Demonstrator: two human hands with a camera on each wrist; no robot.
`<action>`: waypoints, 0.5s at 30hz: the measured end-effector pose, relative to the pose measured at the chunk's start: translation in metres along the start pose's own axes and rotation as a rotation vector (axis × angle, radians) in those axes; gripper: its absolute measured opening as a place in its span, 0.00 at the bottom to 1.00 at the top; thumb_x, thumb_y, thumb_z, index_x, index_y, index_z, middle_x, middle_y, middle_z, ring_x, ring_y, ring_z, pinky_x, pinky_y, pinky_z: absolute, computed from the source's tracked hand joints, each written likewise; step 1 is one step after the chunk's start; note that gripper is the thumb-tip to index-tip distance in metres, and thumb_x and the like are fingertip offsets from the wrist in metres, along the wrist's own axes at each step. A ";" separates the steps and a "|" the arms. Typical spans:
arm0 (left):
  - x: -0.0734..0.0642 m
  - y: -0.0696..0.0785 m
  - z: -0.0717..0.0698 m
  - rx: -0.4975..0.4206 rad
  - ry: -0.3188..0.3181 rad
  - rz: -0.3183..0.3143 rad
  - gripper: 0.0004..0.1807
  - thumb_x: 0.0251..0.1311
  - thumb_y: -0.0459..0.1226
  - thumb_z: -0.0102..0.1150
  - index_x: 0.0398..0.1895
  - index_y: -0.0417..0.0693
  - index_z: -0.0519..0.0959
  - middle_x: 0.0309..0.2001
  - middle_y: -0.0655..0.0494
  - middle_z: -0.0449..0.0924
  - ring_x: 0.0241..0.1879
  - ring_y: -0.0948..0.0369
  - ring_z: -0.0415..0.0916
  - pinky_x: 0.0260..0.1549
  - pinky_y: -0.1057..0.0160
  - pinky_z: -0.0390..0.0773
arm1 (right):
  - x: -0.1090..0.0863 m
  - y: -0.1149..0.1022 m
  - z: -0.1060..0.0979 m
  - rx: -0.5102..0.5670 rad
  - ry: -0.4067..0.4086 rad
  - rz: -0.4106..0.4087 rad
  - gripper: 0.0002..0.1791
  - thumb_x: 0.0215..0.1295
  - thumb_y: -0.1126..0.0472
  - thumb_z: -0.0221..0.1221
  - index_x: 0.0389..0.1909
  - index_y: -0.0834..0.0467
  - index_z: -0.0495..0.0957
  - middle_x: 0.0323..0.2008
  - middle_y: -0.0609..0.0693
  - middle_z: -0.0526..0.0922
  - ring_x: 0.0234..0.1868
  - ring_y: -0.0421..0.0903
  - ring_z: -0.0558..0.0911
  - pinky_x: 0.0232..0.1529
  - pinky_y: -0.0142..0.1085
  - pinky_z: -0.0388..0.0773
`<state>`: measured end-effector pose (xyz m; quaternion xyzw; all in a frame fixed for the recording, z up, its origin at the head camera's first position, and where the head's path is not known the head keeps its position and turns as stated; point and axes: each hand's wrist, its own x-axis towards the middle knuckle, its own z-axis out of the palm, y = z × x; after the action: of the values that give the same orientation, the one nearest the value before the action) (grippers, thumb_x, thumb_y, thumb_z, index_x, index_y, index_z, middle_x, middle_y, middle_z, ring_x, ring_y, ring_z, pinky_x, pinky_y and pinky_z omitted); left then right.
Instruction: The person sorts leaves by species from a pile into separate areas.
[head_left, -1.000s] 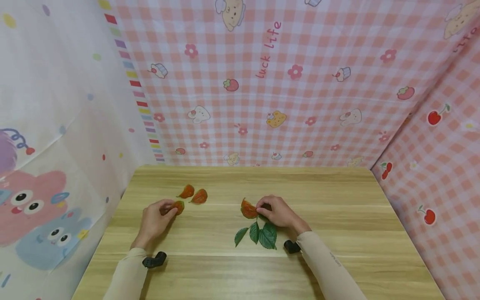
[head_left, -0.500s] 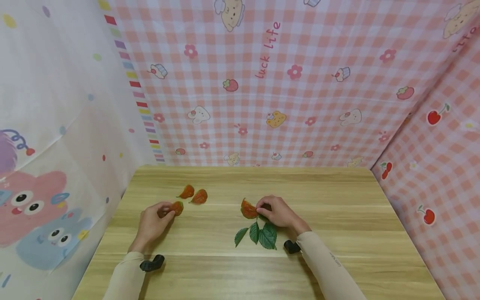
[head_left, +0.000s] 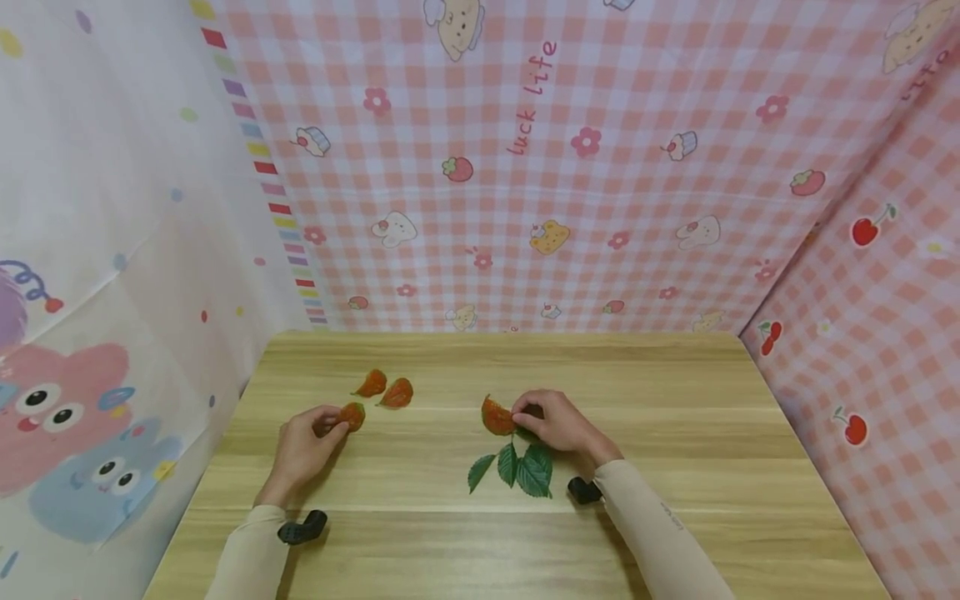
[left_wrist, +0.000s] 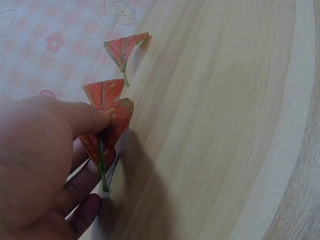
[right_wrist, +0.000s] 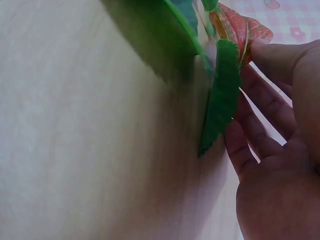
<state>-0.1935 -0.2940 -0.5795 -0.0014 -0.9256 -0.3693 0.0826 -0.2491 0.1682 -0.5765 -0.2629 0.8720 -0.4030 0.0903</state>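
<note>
Between thumb and fingers of my left hand is a red leaf with a green edge. In the left wrist view the thumb presses on this held leaf, and its short green stem points down. Two more red leaves, one and another, lie just beyond it on the table. My right hand pinches the right edge of a larger orange-red leaf at the table's middle. Right below it several green toothed leaves, such as this green leaf, lie close together; one is partly hidden by the hand.
The wooden table is bordered by a pink checked cloth at the back, another on the right and a white printed cloth on the left. A black wrist camera sits at the left wrist.
My left hand has slid slightly left and toward me with its red leaf. The right hand and its leaf stay in place; the head view has shifted a little.
</note>
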 end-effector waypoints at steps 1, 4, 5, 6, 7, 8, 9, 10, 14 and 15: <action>0.000 0.000 0.000 -0.002 -0.002 0.000 0.12 0.74 0.32 0.74 0.55 0.36 0.90 0.48 0.39 0.95 0.47 0.47 0.93 0.46 0.65 0.85 | 0.000 0.000 -0.001 0.006 -0.001 0.006 0.06 0.85 0.60 0.65 0.49 0.52 0.91 0.50 0.48 0.94 0.54 0.44 0.88 0.63 0.42 0.85; 0.000 0.000 0.000 -0.004 -0.004 -0.001 0.12 0.75 0.32 0.73 0.56 0.37 0.90 0.48 0.39 0.95 0.48 0.47 0.92 0.47 0.64 0.86 | 0.000 0.000 -0.003 0.024 -0.006 0.020 0.06 0.84 0.60 0.65 0.49 0.52 0.91 0.50 0.48 0.94 0.52 0.41 0.87 0.60 0.38 0.86; 0.000 0.000 0.000 -0.004 -0.004 0.000 0.11 0.75 0.32 0.73 0.56 0.37 0.90 0.48 0.40 0.95 0.48 0.47 0.92 0.47 0.64 0.86 | 0.000 0.000 -0.003 0.033 -0.007 0.027 0.06 0.84 0.60 0.65 0.49 0.51 0.91 0.50 0.48 0.94 0.51 0.41 0.87 0.58 0.36 0.86; 0.000 0.000 0.000 -0.004 -0.005 0.002 0.11 0.75 0.32 0.73 0.56 0.37 0.90 0.48 0.40 0.95 0.48 0.47 0.92 0.47 0.63 0.86 | -0.001 -0.001 -0.004 0.041 -0.009 0.027 0.06 0.84 0.60 0.65 0.49 0.52 0.91 0.49 0.48 0.94 0.49 0.40 0.87 0.57 0.35 0.86; 0.000 0.000 0.000 -0.002 -0.004 0.004 0.11 0.75 0.32 0.73 0.56 0.37 0.90 0.48 0.40 0.95 0.48 0.46 0.92 0.47 0.63 0.86 | -0.001 -0.001 -0.005 0.048 -0.010 0.026 0.06 0.84 0.60 0.65 0.49 0.52 0.91 0.49 0.48 0.94 0.48 0.40 0.87 0.55 0.35 0.86; 0.000 0.000 0.000 -0.001 -0.003 0.006 0.11 0.75 0.32 0.73 0.56 0.37 0.90 0.48 0.40 0.95 0.48 0.46 0.92 0.48 0.63 0.86 | -0.001 -0.002 -0.005 0.053 -0.011 0.026 0.06 0.84 0.60 0.65 0.49 0.52 0.91 0.48 0.48 0.93 0.48 0.40 0.87 0.54 0.34 0.85; 0.000 0.000 0.000 0.000 -0.003 0.008 0.11 0.75 0.32 0.73 0.56 0.37 0.90 0.48 0.40 0.95 0.48 0.46 0.92 0.48 0.63 0.86 | -0.002 -0.004 -0.006 0.061 -0.012 0.027 0.06 0.84 0.60 0.65 0.49 0.52 0.91 0.48 0.48 0.93 0.47 0.40 0.87 0.53 0.33 0.85; 0.000 0.000 0.000 0.000 -0.003 0.009 0.11 0.75 0.32 0.73 0.55 0.37 0.90 0.48 0.40 0.95 0.48 0.46 0.92 0.47 0.63 0.86 | -0.002 -0.005 -0.007 0.072 -0.011 0.026 0.06 0.84 0.60 0.65 0.49 0.52 0.91 0.48 0.48 0.93 0.47 0.40 0.86 0.53 0.33 0.85; 0.000 -0.001 0.001 -0.005 -0.003 0.008 0.11 0.74 0.33 0.74 0.55 0.37 0.90 0.48 0.40 0.95 0.48 0.46 0.92 0.47 0.64 0.86 | -0.002 -0.013 -0.009 0.099 0.005 0.014 0.06 0.84 0.59 0.65 0.48 0.52 0.91 0.45 0.48 0.93 0.46 0.43 0.86 0.50 0.34 0.85; 0.000 -0.001 0.001 -0.006 -0.004 0.008 0.11 0.74 0.33 0.74 0.55 0.37 0.90 0.48 0.40 0.95 0.48 0.46 0.92 0.47 0.64 0.86 | -0.002 -0.016 -0.009 0.102 0.012 0.009 0.06 0.84 0.59 0.66 0.48 0.51 0.91 0.45 0.48 0.93 0.46 0.43 0.85 0.49 0.34 0.84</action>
<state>-0.1934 -0.2936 -0.5812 -0.0059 -0.9247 -0.3716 0.0823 -0.2445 0.1666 -0.5584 -0.2519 0.8519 -0.4480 0.1002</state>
